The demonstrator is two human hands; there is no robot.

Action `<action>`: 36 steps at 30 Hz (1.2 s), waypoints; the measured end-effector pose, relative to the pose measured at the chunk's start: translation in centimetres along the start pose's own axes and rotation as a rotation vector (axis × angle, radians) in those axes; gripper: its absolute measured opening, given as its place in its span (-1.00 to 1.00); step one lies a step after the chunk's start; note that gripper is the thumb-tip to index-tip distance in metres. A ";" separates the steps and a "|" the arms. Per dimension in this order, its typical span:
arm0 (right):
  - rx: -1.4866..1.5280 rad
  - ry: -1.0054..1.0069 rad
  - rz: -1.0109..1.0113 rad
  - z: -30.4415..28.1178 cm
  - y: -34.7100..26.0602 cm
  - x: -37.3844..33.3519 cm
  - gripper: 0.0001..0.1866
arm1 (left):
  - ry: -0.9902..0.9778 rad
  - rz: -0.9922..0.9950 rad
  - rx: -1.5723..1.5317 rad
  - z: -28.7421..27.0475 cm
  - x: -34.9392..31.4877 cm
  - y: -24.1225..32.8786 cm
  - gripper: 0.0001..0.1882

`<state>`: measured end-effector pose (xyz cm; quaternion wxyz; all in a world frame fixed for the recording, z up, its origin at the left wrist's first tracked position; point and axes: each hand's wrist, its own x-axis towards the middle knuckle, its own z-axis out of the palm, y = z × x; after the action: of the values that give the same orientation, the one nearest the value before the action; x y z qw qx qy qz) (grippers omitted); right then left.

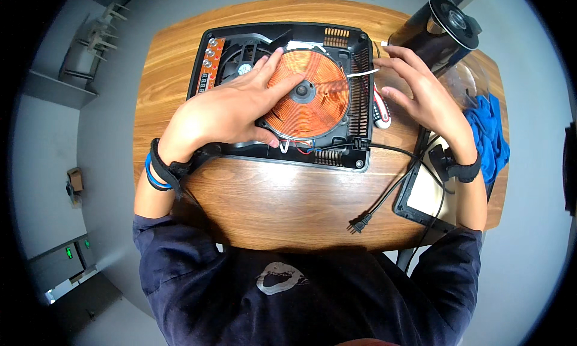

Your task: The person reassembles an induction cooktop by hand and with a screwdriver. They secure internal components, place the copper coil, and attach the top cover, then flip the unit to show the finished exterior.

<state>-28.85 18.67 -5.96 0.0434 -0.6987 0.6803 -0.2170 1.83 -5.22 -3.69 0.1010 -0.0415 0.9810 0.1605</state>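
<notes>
An opened induction cooker point(270, 161) lies on the wooden table, its black housing showing a round copper coil point(318, 109). My left hand point(231, 103) rests on the coil's left part with fingers spread, the thumb near its lower edge. Part of the fan and housing is hidden beneath that hand. Over the housing's right edge hovers my right hand point(415, 84), fingers apart and slightly bent. A white wire point(362, 73) sticks out from the coil, its end close to the right fingertips; no grip on it shows. An orange circuit board point(208, 66) sits at the housing's left.
A red-and-white handled tool point(381, 110) lies beside the housing. The black power cord point(393, 146) runs to a plug point(359, 224) near the front edge. To the right are a dark kettle point(436, 36), clear plastic point(467, 84), blue cloth point(488, 133) and a black-framed panel point(424, 196).
</notes>
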 end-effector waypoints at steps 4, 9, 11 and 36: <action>0.103 -0.101 0.059 0.0 1.0 -0.2 -0.41 | -0.017 -0.019 0.049 0.1 1.1 1.0 0.49; 0.132 -0.087 0.035 -0.2 0.5 -0.1 -0.57 | -0.013 0.019 0.052 0.6 1.9 0.1 0.46; 0.179 -0.138 0.068 -1.0 0.1 0.1 -0.66 | 0.002 0.054 0.053 0.3 2.0 0.1 0.44; 0.016 -0.065 -0.173 -0.1 -3.6 2.7 -0.65 | 0.132 0.221 0.088 -0.3 0.8 -0.1 0.12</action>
<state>-25.62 16.31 -3.96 0.0523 -0.7611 0.6140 -0.2024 1.01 -5.48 -3.63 0.0196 0.0610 0.9902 0.1243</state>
